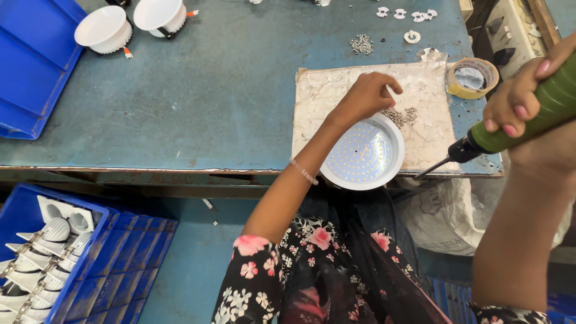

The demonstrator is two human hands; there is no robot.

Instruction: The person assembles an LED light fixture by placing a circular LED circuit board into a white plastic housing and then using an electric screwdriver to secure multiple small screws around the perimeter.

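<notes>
From the head view, we see the left hand (367, 96) with fingers pinched together over the small screws (401, 115), just beyond the round LED lamp (363, 153) on the pad (324, 102). The right hand (522, 99) is wrapped around 1 green screwdriver (516, 126), its tip hanging right of the lamp.

I see a white round lamp housing (363, 154) dotted with tiny LEDs, on a cream pad (429, 129) over the teal-blue table (198, 96). My screwdriver (528, 117) has a green grip, black collar. 2 blue crates (33, 57) flank it; my sleeve (255, 273) is black with pink-and-white flowers.
</notes>
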